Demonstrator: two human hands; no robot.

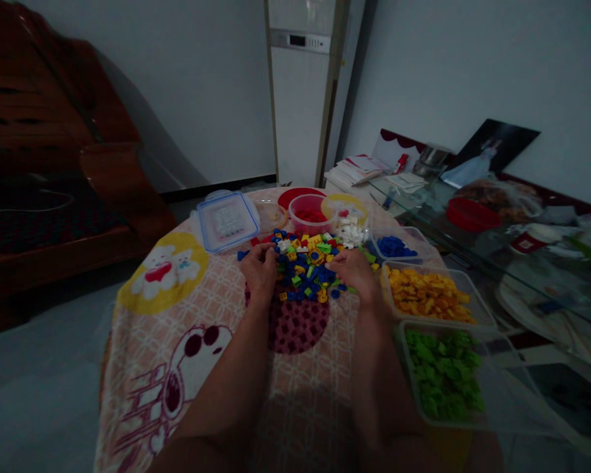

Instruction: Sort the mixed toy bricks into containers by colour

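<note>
Two bare hands at work over a pile of mixed blocks (305, 268), which lies spread on the bench (217, 282), around its middle and towards the far edge. The left hand (259, 270) is at the left side of the pile, its fingers bent in towards the thumb; the right hand (355, 270) is at the right side, its fingers reaching inward over the blocks. In the dim light it cannot be told whether the fingers of either hand meet or are clamped on a block. Near the far edge are a pink tub (311, 225) with red blocks inside, white blocks (350, 232) beside it to the right, and, to the left, a blue-rimmed lid (229, 222). Along the right edge, from far to near, are blue blocks (394, 247), yellow blocks (428, 293) and green blocks (444, 374), each colour in its own clear box. Handling, as judged: small blocks in so tight a heap are best pinched singly by opposite sides, with light fingertips and a shallow reach, so that neighbours are not dragged along. Spreading the heap thinly should bare covered blocks; a wide sweep could push those at its near fringe apart.
</note>
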